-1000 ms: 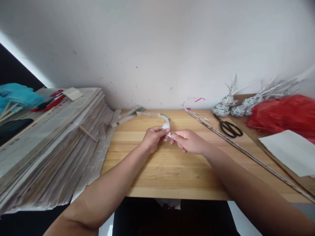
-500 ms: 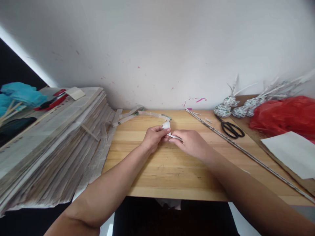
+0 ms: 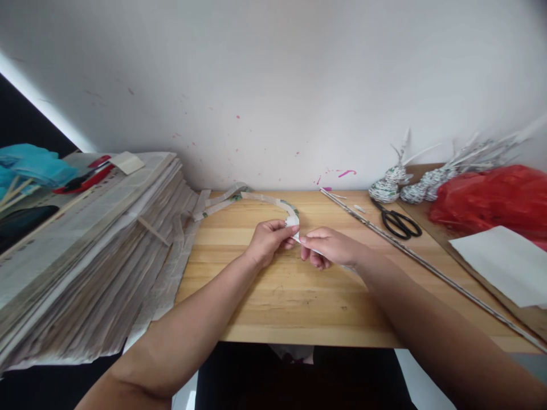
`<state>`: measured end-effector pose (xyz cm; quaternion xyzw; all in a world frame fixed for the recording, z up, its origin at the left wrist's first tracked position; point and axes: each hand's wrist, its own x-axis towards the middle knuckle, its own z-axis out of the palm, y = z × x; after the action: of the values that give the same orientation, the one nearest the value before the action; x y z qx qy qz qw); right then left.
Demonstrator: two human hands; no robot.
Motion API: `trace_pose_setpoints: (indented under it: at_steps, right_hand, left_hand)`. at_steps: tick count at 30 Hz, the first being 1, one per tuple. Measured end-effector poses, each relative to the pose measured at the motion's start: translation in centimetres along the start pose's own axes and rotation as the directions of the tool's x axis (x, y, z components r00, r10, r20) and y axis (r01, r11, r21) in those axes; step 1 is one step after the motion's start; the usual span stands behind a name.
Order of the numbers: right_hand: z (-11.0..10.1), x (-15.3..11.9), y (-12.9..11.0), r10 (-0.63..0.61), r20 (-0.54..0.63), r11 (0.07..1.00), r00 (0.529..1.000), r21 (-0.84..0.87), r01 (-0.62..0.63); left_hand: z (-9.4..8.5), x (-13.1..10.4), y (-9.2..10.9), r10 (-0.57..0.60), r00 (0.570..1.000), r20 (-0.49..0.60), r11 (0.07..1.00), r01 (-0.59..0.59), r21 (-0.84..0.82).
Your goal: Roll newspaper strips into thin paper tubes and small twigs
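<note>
A long paper strip (image 3: 265, 199), printed like newspaper, curves over the table from the left stack to my hands. My left hand (image 3: 269, 240) pinches its near end between thumb and fingers. Close beside it, my right hand (image 3: 327, 246) is closed on the narrow, twisted white part of the same strip, which runs back under the palm toward the wrist. A small gap separates the two hands, bridged by the strip.
A tall stack of newspaper strips (image 3: 141, 239) stands at left, topped by a red-handled tool (image 3: 88, 177) and blue cloth (image 3: 36, 165). To the right lie a long thin rod (image 3: 401, 246), black scissors (image 3: 397, 222), woven paper pieces (image 3: 387, 187), a red plastic bag (image 3: 491, 196) and white paper (image 3: 499, 265).
My right hand has shifted slightly right and turned, its fingers now showing below the thumb. The strip by my left hand lies in a smoother curve.
</note>
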<state>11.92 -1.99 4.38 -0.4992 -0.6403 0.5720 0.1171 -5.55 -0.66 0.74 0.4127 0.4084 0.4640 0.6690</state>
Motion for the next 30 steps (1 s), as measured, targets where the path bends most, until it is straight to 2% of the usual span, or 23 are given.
trace_pose_setpoints:
  at_steps: [6,8,9,11,13,14,16,17,19,21,23,26,30]
  right_hand:
    - [-0.2,0.2,0.1,0.008,0.018,0.998,1.000,0.062,-0.010]
    - [-0.1,0.2,0.1,-0.006,-0.014,1.000,1.000,0.011,0.006]
    - [0.0,0.2,0.1,-0.053,-0.073,0.997,0.996,-0.066,0.049]
    - [0.4,0.1,0.0,-0.243,-0.209,0.932,0.947,-0.320,0.169]
    - [0.8,0.0,0.1,-0.457,-0.243,0.780,0.856,-0.572,0.254]
    - [0.9,0.0,0.1,-0.520,-0.231,0.712,0.822,-0.649,0.268]
    - [1.0,0.0,0.2,-0.553,-0.212,0.658,0.806,-0.704,0.267]
    - [1.0,0.1,0.3,-0.536,-0.216,0.674,0.816,-0.692,0.259]
    - [0.9,0.2,0.4,-0.429,-0.222,0.779,0.876,-0.581,0.235]
    - [0.6,0.3,0.4,-0.264,-0.173,0.911,0.949,-0.367,0.187]
    - [0.4,0.3,0.4,-0.132,-0.079,0.980,0.988,-0.163,0.118]
    - [0.2,0.2,0.2,-0.049,0.003,0.997,0.999,-0.061,0.049]
    - [0.2,0.0,0.0,-0.029,-0.026,0.998,0.999,-0.064,0.027]
  left_hand:
    - [-0.1,0.0,0.0,-0.008,0.999,0.034,1.000,0.009,-0.021]
    - [-0.1,0.0,0.1,-0.010,1.000,0.024,1.000,0.011,-0.025]
    - [-0.1,0.1,0.1,-0.014,1.000,0.012,1.000,0.015,-0.025]
    - [-0.1,0.2,0.1,-0.027,0.999,-0.020,0.999,0.026,-0.030]
    - [-0.1,0.3,0.0,-0.035,0.998,-0.047,0.999,0.033,-0.042]
    - [-0.1,0.3,0.0,-0.036,0.998,-0.055,0.998,0.034,-0.046]
    - [-0.1,0.3,0.0,-0.031,0.998,-0.059,0.998,0.028,-0.049]
    - [-0.1,0.3,0.0,-0.028,0.998,-0.059,0.998,0.025,-0.051]
    - [-0.1,0.2,0.0,-0.018,0.999,-0.051,0.998,0.015,-0.057]
    - [0.0,0.1,0.0,-0.006,0.999,-0.031,0.998,0.004,-0.063]
    - [0.1,0.0,0.0,0.003,1.000,-0.009,0.999,-0.004,-0.055]
    - [0.1,0.0,-0.1,-0.008,1.000,0.005,0.999,0.008,-0.033]
    - [0.0,0.0,-0.1,-0.026,1.000,0.005,0.999,0.026,-0.025]
